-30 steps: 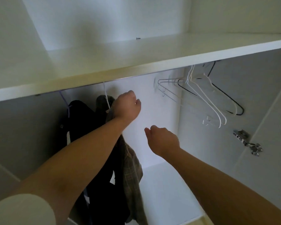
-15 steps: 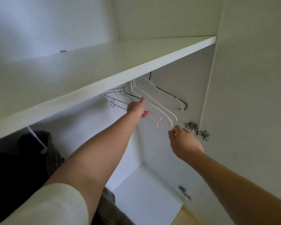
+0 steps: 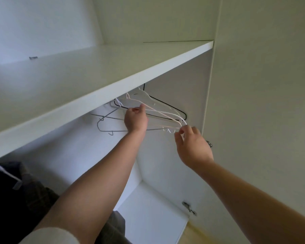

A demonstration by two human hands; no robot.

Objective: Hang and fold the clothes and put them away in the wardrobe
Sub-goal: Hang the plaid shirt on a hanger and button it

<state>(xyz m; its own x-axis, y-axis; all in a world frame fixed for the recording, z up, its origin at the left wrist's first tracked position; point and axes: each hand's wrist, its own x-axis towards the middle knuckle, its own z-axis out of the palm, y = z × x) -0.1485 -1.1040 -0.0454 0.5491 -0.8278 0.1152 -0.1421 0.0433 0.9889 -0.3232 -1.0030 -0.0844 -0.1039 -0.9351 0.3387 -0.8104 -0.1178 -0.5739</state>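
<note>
- A pale sleeve (image 3: 48, 236) is covering the left upper arm at the bottom edge; both bare forearms are reaching up and forward into the wardrobe (image 3: 180, 81).
- Dark clothes (image 3: 5, 199) are hanging low on the left, under the shelf (image 3: 113, 71); a checked garment (image 3: 113, 229) is showing beneath the left forearm.
- The right hand (image 3: 192, 147) is pinching the lower right corner of the white hangers (image 3: 163, 113) between thumb and fingertips; its other fingers are lying loosely bent.
- The left hand (image 3: 136, 118) is sitting further in, its fingers curling round the sloping arm of one of those hangers, with the thumb pointing up.
- The white hangers are hanging bunched just under the shelf at the right end of the wardrobe, near its side wall; whatever is carrying their hooks is hiding behind the shelf edge.
- A black hanger (image 3: 167, 105) is hanging just behind them; a grey hanger (image 3: 113, 130) is hanging to their left, tilting.
- A metal hinge (image 3: 188, 207) is sitting low on the right side; another is peeking out behind the right hand.
- A small dark fitting (image 3: 33, 57) is sticking out of the back wall above the shelf.
</note>
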